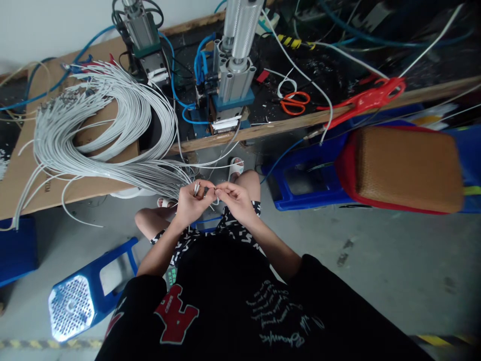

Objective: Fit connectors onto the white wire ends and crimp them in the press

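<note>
Above my lap, my left hand [193, 201] and my right hand [236, 199] meet with pinched fingertips. The left fingers are curled around a white cable, part of which shows by the knuckles. At the right fingertips is a small cable end, too small to make out fully. A large coiled bundle of white cables [131, 115] lies on the bench to the left, and its loose ends run down to my left hand.
Two pneumatic presses, one [235, 80] ahead and another [145, 40] further left, stand on the bench. Orange scissors [295, 103] and a red air gun [370, 98] lie to the right. A blue stool [93, 286] and a brown cushion [409, 168] flank me.
</note>
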`<action>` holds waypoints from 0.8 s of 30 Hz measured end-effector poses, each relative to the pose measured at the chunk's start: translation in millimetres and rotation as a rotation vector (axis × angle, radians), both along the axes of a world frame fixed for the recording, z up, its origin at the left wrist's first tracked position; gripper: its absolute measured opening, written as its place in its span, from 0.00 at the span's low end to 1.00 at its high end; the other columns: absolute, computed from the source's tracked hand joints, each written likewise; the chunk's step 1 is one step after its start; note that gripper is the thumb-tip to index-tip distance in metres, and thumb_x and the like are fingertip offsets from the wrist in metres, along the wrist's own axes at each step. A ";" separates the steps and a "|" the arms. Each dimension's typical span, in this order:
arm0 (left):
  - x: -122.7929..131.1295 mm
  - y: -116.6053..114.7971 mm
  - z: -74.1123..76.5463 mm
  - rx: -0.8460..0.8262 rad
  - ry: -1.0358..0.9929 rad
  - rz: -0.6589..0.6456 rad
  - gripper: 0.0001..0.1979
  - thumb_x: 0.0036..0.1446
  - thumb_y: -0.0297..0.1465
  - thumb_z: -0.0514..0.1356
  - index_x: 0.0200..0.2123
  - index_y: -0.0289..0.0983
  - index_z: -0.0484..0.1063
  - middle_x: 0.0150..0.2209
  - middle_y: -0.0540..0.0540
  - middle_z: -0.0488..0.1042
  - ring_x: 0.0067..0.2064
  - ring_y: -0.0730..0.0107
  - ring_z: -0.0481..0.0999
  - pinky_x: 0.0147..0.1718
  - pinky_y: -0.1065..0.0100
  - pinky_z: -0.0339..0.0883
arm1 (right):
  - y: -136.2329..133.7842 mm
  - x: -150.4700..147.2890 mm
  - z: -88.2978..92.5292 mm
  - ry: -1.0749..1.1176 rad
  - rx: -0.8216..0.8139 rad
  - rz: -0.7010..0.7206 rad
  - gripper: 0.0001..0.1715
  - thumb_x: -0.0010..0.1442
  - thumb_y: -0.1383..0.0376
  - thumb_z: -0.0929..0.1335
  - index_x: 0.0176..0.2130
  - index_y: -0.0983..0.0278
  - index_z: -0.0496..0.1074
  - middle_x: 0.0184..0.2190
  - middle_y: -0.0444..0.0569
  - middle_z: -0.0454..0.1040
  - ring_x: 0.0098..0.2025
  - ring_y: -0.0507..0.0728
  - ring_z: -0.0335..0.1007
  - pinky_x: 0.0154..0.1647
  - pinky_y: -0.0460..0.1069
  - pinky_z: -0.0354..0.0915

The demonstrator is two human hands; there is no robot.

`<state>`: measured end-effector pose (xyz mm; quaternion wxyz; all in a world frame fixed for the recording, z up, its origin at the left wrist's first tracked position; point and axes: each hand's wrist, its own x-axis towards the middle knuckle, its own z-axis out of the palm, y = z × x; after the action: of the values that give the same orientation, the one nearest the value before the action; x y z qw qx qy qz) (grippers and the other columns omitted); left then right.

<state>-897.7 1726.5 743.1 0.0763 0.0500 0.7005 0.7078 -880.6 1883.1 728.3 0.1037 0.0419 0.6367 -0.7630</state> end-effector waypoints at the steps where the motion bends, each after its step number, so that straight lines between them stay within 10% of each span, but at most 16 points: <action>1: -1.4 -0.9 0.7 -0.002 0.010 -0.024 0.09 0.58 0.35 0.66 0.33 0.34 0.78 0.17 0.59 0.52 0.20 0.82 0.49 0.19 0.75 0.47 | 0.8 -0.3 2.2 -0.001 0.000 0.019 0.23 0.58 0.45 0.74 0.33 0.62 0.76 0.26 0.44 0.77 0.29 0.52 0.71 0.36 0.48 0.68; 24: -2.2 7.3 1.1 0.145 -0.074 0.101 0.17 0.52 0.45 0.71 0.29 0.35 0.79 0.16 0.59 0.50 0.18 0.83 0.48 0.19 0.74 0.45 | -5.4 5.7 2.6 0.012 -0.027 0.008 0.25 0.58 0.43 0.73 0.33 0.62 0.75 0.24 0.44 0.77 0.28 0.53 0.73 0.35 0.49 0.69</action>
<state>-899.9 1733.8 744.2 0.0625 -0.0063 0.6459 0.7609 -874.9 1877.8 730.9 0.1036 0.0332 0.6272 -0.7712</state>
